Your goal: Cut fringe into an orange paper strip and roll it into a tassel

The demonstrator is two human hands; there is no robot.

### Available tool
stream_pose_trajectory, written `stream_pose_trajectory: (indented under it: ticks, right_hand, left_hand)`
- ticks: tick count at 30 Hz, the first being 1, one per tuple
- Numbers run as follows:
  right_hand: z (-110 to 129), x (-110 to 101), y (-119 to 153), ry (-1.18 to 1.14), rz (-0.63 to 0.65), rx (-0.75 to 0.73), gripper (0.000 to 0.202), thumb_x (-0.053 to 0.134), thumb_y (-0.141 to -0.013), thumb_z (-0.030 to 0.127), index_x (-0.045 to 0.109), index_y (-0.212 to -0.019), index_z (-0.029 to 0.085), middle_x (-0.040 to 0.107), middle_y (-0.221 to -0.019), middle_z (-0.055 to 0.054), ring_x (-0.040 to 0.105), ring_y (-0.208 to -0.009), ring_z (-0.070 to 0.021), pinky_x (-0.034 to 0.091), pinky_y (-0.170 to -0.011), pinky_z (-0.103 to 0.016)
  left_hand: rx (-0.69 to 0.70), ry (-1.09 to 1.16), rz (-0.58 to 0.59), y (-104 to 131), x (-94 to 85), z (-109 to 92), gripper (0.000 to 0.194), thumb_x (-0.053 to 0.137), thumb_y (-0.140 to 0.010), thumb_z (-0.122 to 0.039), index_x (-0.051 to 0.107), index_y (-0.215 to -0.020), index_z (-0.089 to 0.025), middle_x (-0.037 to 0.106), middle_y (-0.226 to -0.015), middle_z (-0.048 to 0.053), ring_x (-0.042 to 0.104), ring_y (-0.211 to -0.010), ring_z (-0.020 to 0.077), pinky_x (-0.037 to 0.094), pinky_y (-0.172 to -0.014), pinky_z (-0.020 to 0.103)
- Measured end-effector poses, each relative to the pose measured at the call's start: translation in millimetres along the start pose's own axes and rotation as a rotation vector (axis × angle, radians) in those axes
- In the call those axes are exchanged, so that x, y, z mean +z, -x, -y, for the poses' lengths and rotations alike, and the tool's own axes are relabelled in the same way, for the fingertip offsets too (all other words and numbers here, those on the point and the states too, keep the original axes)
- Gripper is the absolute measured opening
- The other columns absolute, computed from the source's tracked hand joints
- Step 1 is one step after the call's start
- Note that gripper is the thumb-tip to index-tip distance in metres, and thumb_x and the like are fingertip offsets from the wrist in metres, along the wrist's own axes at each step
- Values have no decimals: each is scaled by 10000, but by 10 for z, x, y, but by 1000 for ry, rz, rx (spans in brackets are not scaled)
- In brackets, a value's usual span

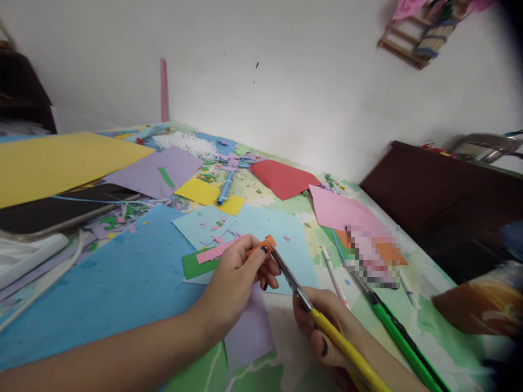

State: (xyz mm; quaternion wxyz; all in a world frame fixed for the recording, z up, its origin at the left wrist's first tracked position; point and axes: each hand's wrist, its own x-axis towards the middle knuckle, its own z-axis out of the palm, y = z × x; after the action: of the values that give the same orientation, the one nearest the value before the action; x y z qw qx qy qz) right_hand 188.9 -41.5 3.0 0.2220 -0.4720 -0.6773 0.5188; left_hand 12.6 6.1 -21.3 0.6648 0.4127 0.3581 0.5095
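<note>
Between the thumb and fingers of my left hand (245, 264) is a small piece of orange paper (267, 242). My right hand (327, 326) is closed around yellow-handled scissors (304, 299), whose blade tips meet the orange paper. Light blue paper (286, 234) lies beneath the hands, with a pink strip (212, 253) and a green piece (196, 267) beside my left hand. A lilac sheet (249, 332) is below my left wrist. A green-handled cutter (400, 337) lies right of my right hand.
Large blue paper (102, 288), a phone (73, 207) and yellow paper (61, 163) are at left. Red paper (284, 178), a rolled blue piece (225, 188) and white shreds (188, 144) lie farther back. Pink paper (347, 209) and a white pen (335, 277) are at right.
</note>
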Motion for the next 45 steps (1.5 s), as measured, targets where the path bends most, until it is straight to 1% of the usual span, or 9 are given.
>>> stream_pose_trajectory:
  ticks: [2, 6, 17, 28, 33, 39, 45]
  right_hand:
    - [10, -4, 8, -8, 9, 4, 467, 560, -761, 632, 399, -750, 194, 304, -680, 40, 289, -561, -93, 287, -484, -212]
    - [50, -11, 0, 10, 29, -21, 502, 541, -752, 666, 355, -694, 203, 281, -660, 41, 280, -570, -104, 265, -500, -230]
    - [55, 11, -39, -22, 6, 20, 536, 554, -720, 689, 333, -648, 205, 261, -629, 49, 255, -561, -100, 240, -486, -223]
    - [18, 7, -63, -67, 20, 3, 487, 606, -738, 604, 355, -648, 196, 279, -614, 55, 246, -562, -94, 213, -477, -212]
    - [18, -5, -57, -55, 42, -16, 504, 582, -747, 631, 341, -654, 198, 270, -611, 56, 241, -564, -96, 216, -481, -215]
    - [22, -5, -13, -24, 38, -11, 508, 528, -766, 667, 337, -700, 201, 268, -665, 50, 243, -560, -90, 216, -465, -213]
    - [63, -4, -20, 10, 48, -42, 527, 518, -760, 683, 323, -678, 200, 261, -641, 53, 223, -548, -86, 201, -450, -210]
  left_hand:
    - [1, -8, -7, -8, 3, -7, 148, 501, -838, -264, 499, -728, -165, 598, -611, -18, 554, -520, 99, 381, -531, 245]
    - [5, -18, 1, -21, 10, -13, 152, 499, -841, -259, 500, -722, -165, 597, -614, -17, 551, -523, 95, 380, -531, 241]
    - [11, -21, 22, -20, 2, 3, 169, 509, -843, -276, 502, -716, -166, 598, -620, -15, 551, -525, 97, 380, -528, 241]
    - [-1, -3, 5, -28, 4, 3, 156, 483, -847, -249, 499, -716, -167, 596, -617, -18, 554, -515, 97, 385, -534, 250]
    - [-11, -14, 8, -21, 5, -8, 135, 474, -851, -236, 511, -746, -161, 594, -620, -19, 547, -519, 94, 381, -530, 244]
    - [-4, -41, 7, -24, 9, -19, 177, 506, -849, -287, 499, -721, -164, 593, -611, -20, 549, -521, 96, 379, -527, 242]
    - [3, -57, 11, -21, 11, -22, 183, 503, -854, -292, 499, -720, -166, 597, -621, -18, 547, -528, 95, 380, -530, 242]
